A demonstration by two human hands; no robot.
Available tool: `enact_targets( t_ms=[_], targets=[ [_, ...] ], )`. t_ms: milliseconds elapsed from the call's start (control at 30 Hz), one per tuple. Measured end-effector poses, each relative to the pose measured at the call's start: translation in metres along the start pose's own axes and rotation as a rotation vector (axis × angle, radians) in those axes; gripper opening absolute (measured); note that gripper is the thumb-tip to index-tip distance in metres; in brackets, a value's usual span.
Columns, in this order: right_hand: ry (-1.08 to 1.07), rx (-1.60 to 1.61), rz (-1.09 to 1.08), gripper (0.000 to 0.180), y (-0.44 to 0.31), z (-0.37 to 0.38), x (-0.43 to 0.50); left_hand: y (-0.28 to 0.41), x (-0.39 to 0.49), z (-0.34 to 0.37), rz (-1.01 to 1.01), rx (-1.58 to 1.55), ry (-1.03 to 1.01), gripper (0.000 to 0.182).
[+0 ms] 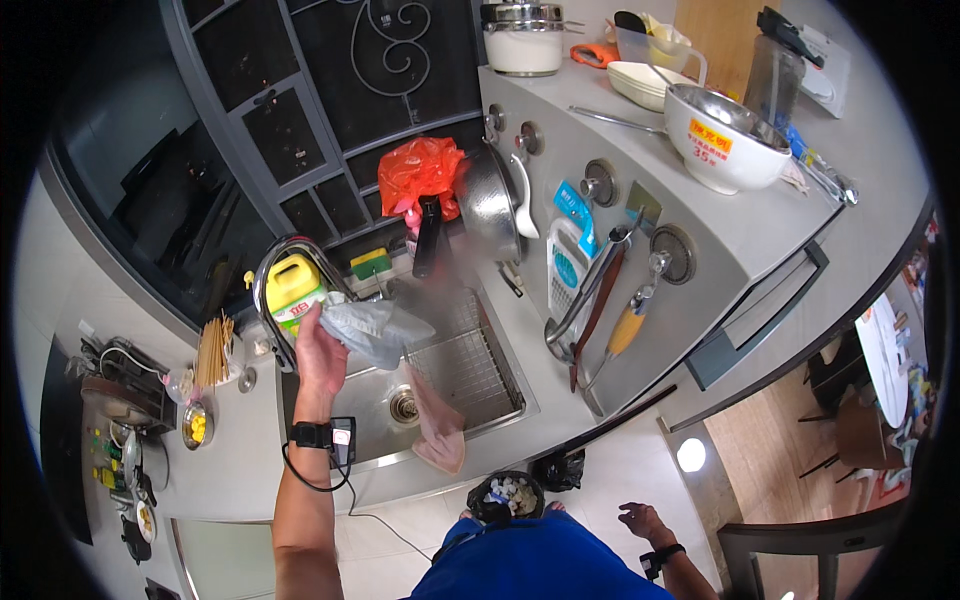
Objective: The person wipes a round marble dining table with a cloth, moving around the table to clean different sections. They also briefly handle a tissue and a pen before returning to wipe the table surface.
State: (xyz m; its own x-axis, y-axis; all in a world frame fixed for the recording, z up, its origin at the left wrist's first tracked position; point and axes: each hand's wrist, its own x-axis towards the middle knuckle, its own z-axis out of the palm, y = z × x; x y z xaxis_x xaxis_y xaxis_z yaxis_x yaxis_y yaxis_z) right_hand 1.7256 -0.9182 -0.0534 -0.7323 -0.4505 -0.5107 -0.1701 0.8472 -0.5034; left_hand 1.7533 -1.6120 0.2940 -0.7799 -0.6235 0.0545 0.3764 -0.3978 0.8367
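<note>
My left hand reaches over the left side of a stainless steel sink, its fingers closed on a light grey-blue cloth. Just beyond the hand stands a yellow detergent jug, partly behind the curved metal faucet. A pink cloth lies across the sink by the drain and hangs over the front rim. My right hand hangs low at my right side over the floor, holding nothing, its fingers apart.
A wire rack sits in the sink. Behind it are a sponge, a red plastic bag and a leaning wok. Utensils hang on the right ledge's side, below a large white bowl. A waste bin stands at my feet.
</note>
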Motion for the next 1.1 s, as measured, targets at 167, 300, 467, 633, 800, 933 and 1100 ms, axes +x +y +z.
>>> enact_targets(
  t_ms=[167, 300, 467, 633, 800, 933, 1100],
  targets=[
    [-0.013, -0.047, -0.024, 0.035, -0.024, -0.010, -0.003, -0.008, 0.017, 0.061, 0.054, 0.291, 0.006, 0.020],
    [-0.029, 0.096, -0.041, 0.036, -0.075, -0.034, -0.014, -0.015, 0.020, 0.089, 0.188, 0.554, -0.103, 0.018],
    [-0.084, 0.061, -0.415, 0.036, -0.198, -0.105, -0.025, -0.025, 0.010, 0.107, 0.165, 0.588, -0.203, 0.018],
    [-0.086, 0.295, -0.726, 0.045, -0.336, -0.171, -0.048, -0.028, -0.007, 0.123, 0.051, 0.598, -0.239, 0.019],
    [0.470, 0.412, -0.915, 0.052, -0.446, -0.181, -0.028, -0.028, -0.035, 0.135, 0.028, 0.479, -0.367, 0.023],
    [0.643, 0.439, -0.871, 0.035, -0.488, -0.177, 0.010, -0.020, -0.043, 0.127, 0.108, 0.680, -0.401, 0.026],
    [0.712, 0.549, -0.856, 0.016, -0.498, -0.188, 0.031, -0.009, -0.039, 0.092, 0.129, 0.646, -0.371, 0.031]
  ],
)
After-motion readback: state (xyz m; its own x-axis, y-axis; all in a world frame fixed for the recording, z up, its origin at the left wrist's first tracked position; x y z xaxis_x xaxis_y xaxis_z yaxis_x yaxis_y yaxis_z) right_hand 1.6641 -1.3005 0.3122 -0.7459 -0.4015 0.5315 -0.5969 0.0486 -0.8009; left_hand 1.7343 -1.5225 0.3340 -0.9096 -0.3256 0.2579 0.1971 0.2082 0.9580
